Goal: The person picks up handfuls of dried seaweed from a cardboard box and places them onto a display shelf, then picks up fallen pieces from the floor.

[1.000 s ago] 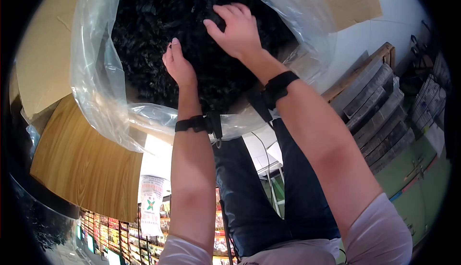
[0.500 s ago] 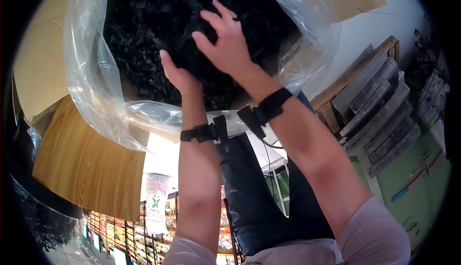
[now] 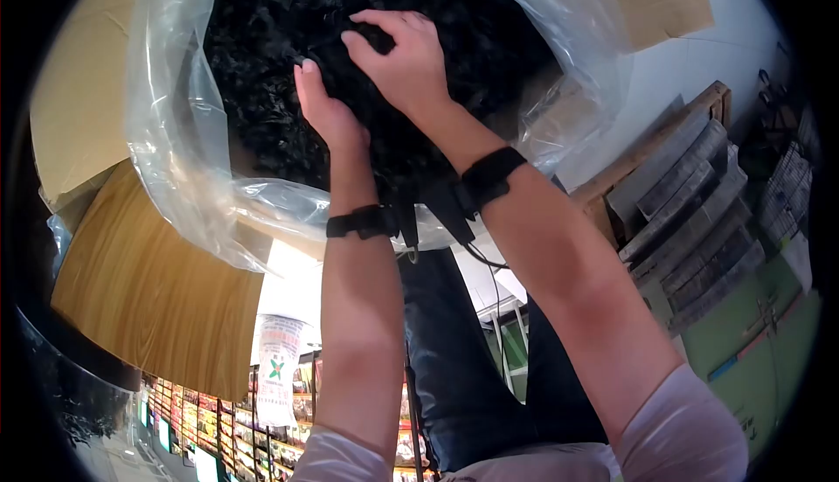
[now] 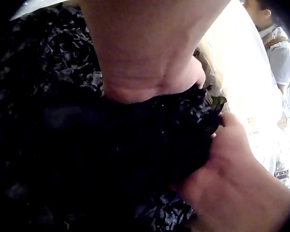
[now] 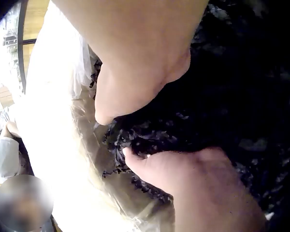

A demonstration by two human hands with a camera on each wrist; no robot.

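Lit shelves (image 3: 201, 412) of small goods: well behind the left hand (image 3: 332, 121), on the wearer's side. Person in a pale top (image 4: 282, 60): left wrist view, past the bright rim, well apart from both hands.

Clear plastic bag (image 3: 166, 132): wide mouth, crumpled rim running around both hands; near edge passes under the wrists. Dark flakes (image 3: 262, 102): thin, crinkled, glossy black; lie inside the bag, under, beside and between the hands.

Wood-grain panel (image 3: 166, 294): outside the bag, left of the left hand and nearer the wearer. Cardboard flaps (image 3: 83, 115): 1 out left of the left hand, 1 out right past the right hand (image 3: 412, 64). Grey slabs (image 3: 695, 207): stacked, tilted, well right of the right hand. White pack (image 3: 280, 368), red print and a green mark: behind the left hand, near the panel.

Hands: 2, apart in the head view. Left: thumb straight, other fingers mostly hidden. Right: reaches farther from the wearer; thumb and forefinger bent toward each other, gap between tips, dark flakes showing in it. Whether either pinches flakes: cannot tell.

Black wrist straps (image 3: 358, 223): 1 per forearm, just behind the hands. Greenish scrap (image 4: 218, 102): beside 1 hand's fingertips; which hand, unclear.
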